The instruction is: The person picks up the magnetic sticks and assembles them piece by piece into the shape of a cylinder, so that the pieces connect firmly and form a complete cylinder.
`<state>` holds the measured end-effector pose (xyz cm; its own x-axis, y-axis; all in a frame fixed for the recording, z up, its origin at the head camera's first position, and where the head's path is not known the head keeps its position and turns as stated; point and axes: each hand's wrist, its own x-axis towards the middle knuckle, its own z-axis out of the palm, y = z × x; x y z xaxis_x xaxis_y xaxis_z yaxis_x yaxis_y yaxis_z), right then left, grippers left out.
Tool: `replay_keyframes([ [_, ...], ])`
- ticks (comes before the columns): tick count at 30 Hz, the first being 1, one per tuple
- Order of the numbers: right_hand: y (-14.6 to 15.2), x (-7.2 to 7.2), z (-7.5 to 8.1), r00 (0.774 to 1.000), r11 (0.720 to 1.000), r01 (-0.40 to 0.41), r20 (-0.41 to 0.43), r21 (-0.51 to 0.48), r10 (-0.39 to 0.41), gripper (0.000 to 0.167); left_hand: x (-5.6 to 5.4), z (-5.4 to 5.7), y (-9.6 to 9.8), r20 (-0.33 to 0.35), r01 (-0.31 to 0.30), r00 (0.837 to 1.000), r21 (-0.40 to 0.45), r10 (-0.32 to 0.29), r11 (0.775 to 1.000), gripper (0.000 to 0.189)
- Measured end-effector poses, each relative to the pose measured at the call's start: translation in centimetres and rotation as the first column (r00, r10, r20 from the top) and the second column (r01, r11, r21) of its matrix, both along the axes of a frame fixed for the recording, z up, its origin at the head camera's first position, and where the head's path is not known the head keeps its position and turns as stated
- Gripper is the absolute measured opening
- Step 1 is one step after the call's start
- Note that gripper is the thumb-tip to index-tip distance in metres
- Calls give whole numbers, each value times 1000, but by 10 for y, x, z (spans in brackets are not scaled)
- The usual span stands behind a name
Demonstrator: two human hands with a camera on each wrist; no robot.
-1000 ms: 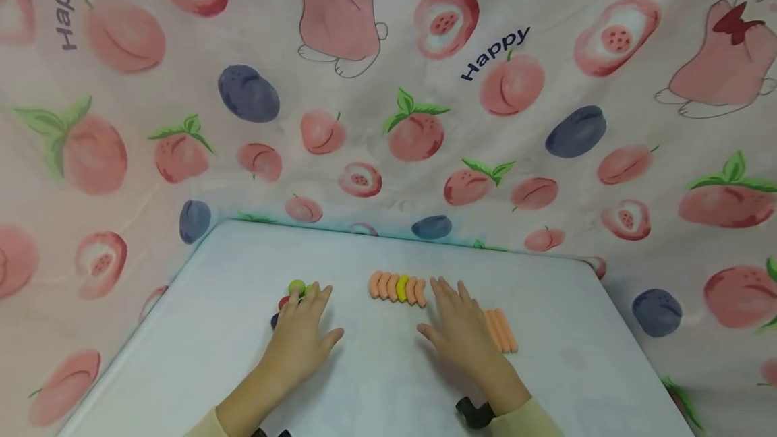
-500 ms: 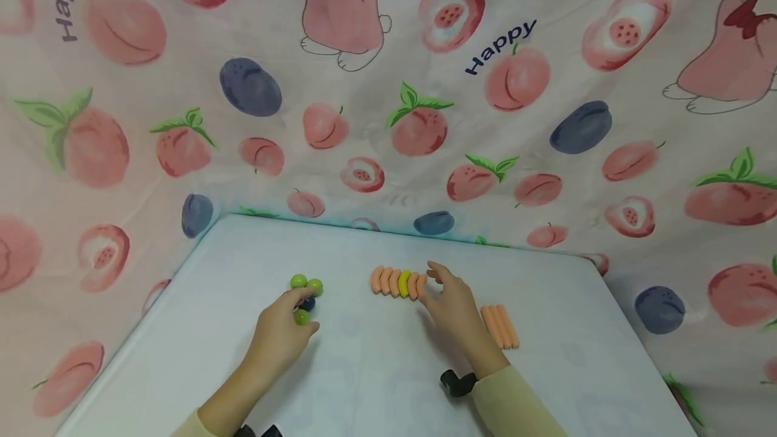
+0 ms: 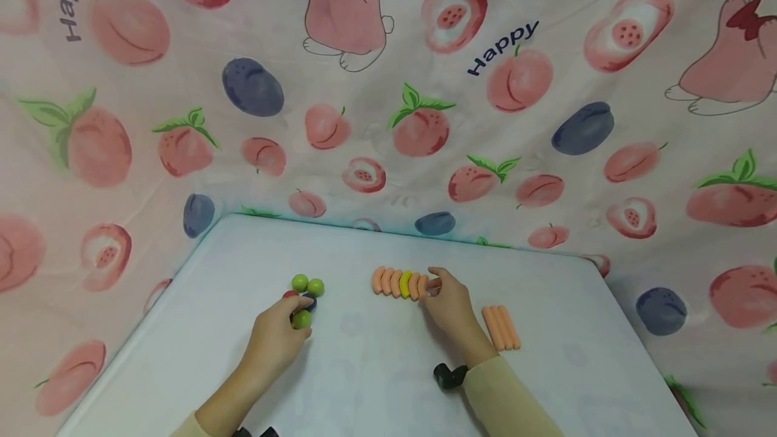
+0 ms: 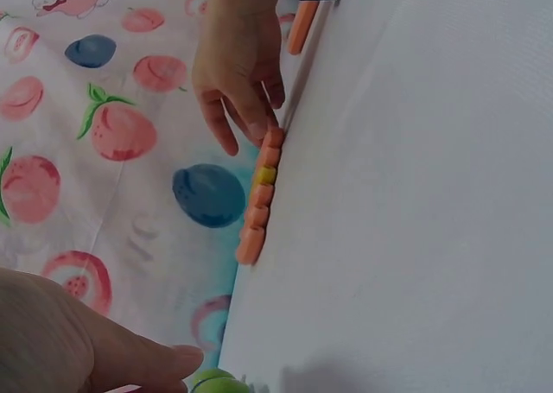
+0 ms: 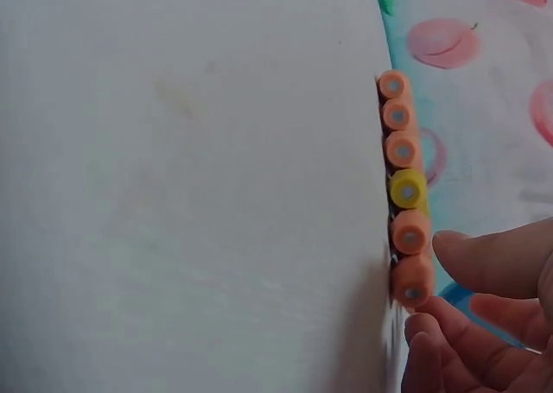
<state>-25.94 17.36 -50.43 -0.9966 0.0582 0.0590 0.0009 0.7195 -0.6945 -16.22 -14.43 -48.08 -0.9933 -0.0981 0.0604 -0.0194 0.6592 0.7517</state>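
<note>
Hanging at the far side, a fruit-printed cloth (image 3: pixel 364 100) is met by a white bench (image 3: pixel 370 383). The fingers of the right hand (image 3: pixel 452 302) are loosely parted, one fingertip set against the right end of a row of curved pieces (image 3: pixel 396 283). At left, by the left hand (image 3: pixel 274 332), a green ball (image 3: pixel 301 319) is framed in bent fingers; whether gripped cannot be told. Pale discs (image 5: pixel 410 237) in the pieces' ends are shown only from the right wrist.
</note>
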Motion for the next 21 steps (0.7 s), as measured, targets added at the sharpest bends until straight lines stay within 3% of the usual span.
replay_keyframes([
  [11,1,-12,-11,998,997,39,41,62,-41,55,-1,-12,6,71,57,996,50,-61,997,41],
  [21,5,-11,-5,998,993,36,44,111,-41,37,-3,-17,15,84,110,990,73,-116,991,39],
])
